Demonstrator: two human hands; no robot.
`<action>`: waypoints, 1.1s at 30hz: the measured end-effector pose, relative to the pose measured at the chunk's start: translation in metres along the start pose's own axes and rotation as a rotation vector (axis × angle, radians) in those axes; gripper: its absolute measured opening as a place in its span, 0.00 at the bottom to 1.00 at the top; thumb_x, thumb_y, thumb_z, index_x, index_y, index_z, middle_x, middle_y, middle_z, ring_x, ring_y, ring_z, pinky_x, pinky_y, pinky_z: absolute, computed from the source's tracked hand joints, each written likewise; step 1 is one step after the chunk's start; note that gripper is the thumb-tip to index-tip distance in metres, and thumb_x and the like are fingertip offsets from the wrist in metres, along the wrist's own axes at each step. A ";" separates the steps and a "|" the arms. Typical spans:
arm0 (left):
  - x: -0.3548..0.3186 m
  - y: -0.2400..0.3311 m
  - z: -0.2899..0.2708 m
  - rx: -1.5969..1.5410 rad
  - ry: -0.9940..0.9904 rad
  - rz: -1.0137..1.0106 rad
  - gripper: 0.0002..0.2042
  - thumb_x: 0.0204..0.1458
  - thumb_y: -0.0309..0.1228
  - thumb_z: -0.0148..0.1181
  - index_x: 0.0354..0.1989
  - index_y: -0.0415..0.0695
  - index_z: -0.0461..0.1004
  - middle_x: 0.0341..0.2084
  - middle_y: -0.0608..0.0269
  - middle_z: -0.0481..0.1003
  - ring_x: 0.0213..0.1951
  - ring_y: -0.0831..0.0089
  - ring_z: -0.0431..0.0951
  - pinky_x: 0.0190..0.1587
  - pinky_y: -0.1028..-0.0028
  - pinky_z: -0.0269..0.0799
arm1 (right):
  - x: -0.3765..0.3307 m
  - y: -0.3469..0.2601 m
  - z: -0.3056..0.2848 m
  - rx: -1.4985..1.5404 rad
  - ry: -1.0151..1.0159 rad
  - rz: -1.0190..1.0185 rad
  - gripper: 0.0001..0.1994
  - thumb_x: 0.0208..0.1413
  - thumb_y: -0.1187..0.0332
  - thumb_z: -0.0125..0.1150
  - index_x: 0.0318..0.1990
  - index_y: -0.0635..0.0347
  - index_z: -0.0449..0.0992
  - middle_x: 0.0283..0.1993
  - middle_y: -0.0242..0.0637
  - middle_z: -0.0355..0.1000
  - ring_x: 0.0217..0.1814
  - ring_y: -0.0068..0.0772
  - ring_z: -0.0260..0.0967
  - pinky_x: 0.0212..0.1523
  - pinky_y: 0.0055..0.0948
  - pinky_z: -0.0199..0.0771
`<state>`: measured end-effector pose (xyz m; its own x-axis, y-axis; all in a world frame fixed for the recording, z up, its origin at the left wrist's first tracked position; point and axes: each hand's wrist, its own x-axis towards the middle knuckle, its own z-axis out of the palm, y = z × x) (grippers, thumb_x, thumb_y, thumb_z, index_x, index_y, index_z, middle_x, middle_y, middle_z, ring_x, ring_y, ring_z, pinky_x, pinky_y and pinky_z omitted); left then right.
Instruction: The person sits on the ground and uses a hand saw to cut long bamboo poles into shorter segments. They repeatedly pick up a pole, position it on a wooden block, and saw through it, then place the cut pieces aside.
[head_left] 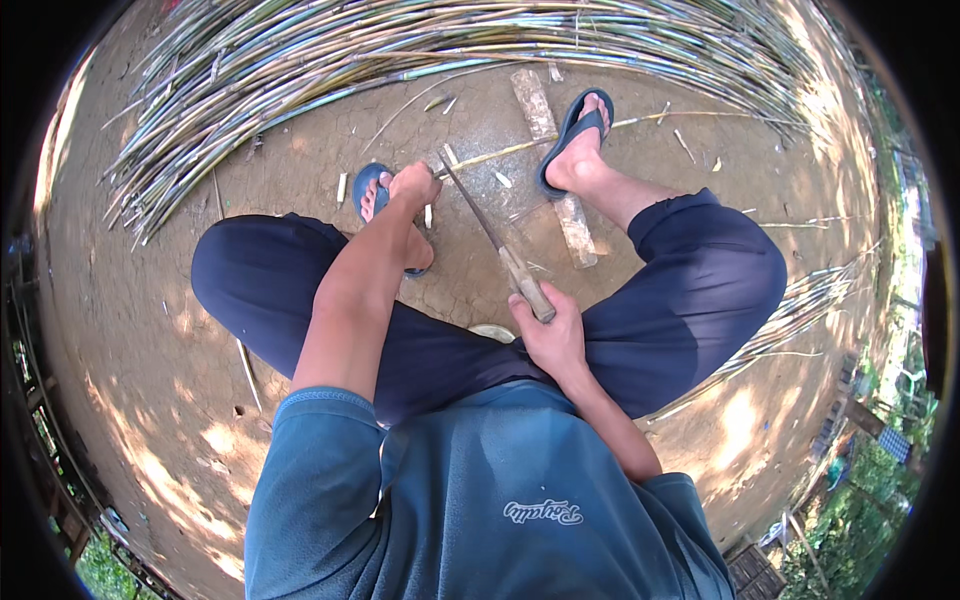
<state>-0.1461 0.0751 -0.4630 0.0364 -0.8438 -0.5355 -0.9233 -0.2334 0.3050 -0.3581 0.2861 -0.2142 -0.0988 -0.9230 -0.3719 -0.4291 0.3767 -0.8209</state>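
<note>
My left hand (pixel 414 188) is closed round the near end of a thin bamboo cane (pixel 500 153), beside my left sandal. The cane runs right, past my right foot and across a wooden plank (pixel 533 105). My right hand (pixel 553 330), in front of my lap, grips the wooden handle of a narrow hand saw (pixel 490 228). Its dark blade points forward and left, with the tip close to the cane near my left hand. Whether the blade touches the cane I cannot tell. Short cut pieces of cane (pixel 342 187) and pale dust lie on the ground around my feet.
A large heap of long canes (pixel 400 50) spreads across the far side. A smaller bundle of thin canes (pixel 800 305) lies to the right behind my knee. My sandalled right foot (pixel 577 150) rests by the plank. Bare earth (pixel 130 300) surrounds me.
</note>
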 end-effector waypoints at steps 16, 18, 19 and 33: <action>0.002 -0.007 0.002 0.171 -0.056 0.039 0.16 0.51 0.37 0.57 0.42 0.38 0.80 0.43 0.47 0.80 0.50 0.52 0.79 0.58 0.59 0.68 | 0.001 0.004 0.004 -0.100 -0.103 0.085 0.14 0.56 0.62 0.62 0.29 0.66 0.72 0.18 0.47 0.66 0.19 0.41 0.65 0.26 0.38 0.65; 0.012 -0.019 0.009 0.103 -0.047 0.042 0.17 0.51 0.38 0.57 0.41 0.38 0.80 0.43 0.46 0.80 0.49 0.51 0.79 0.55 0.59 0.71 | 0.005 0.005 0.012 -0.073 -0.101 0.075 0.14 0.56 0.62 0.62 0.29 0.66 0.72 0.17 0.46 0.66 0.19 0.41 0.64 0.26 0.38 0.65; 0.012 -0.017 0.006 0.068 -0.039 0.052 0.17 0.52 0.39 0.57 0.41 0.37 0.80 0.43 0.46 0.80 0.48 0.51 0.79 0.54 0.58 0.72 | 0.009 0.005 0.014 -0.062 -0.092 0.068 0.14 0.57 0.61 0.62 0.29 0.66 0.72 0.17 0.46 0.66 0.19 0.41 0.64 0.26 0.39 0.65; -0.007 0.011 -0.007 0.134 -0.104 -0.020 0.20 0.48 0.44 0.60 0.41 0.39 0.80 0.42 0.44 0.80 0.47 0.52 0.80 0.53 0.58 0.72 | 0.016 0.016 0.007 -0.031 -0.047 0.045 0.12 0.55 0.66 0.61 0.26 0.67 0.73 0.15 0.42 0.63 0.17 0.32 0.60 0.23 0.37 0.62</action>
<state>-0.1534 0.0754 -0.4501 0.0217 -0.7834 -0.6212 -0.9658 -0.1770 0.1895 -0.3604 0.2777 -0.2368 -0.0768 -0.9004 -0.4281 -0.4526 0.4141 -0.7898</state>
